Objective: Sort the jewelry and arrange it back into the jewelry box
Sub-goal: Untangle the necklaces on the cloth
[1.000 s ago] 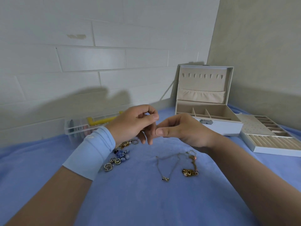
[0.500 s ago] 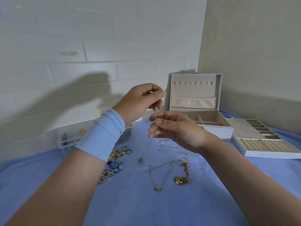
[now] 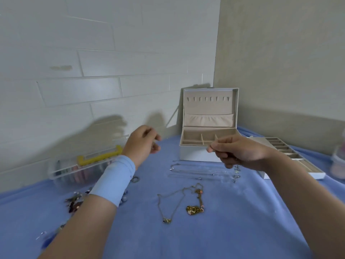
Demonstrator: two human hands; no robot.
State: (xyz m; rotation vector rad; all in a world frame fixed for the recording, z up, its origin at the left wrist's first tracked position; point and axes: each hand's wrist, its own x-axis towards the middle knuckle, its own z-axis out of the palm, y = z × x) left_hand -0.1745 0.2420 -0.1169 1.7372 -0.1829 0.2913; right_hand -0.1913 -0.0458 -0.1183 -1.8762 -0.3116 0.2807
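In front of the open jewelry box (image 3: 196,154), the left hand (image 3: 141,144) and right hand (image 3: 242,151) pinch their fingertips; whether they hold anything, I cannot tell. Silver necklaces (image 3: 201,172) lie just before the box.

Both arms extend forward from the lower edge of the view, and the two hands are held apart at about the same height. The left forearm (image 3: 80,217) enters from the lower left and carries a light blue wristband (image 3: 113,180) at the wrist. The left hand (image 3: 143,143) is motion-blurred; its fingers are curled, with thumb and forefinger brought together at the tip. The right forearm (image 3: 306,199) enters from the lower right. The right hand (image 3: 240,150) points to the left with its back turned upward, fingers curled, thumb and index finger pinched together. Whether either pinch holds anything cannot be told.
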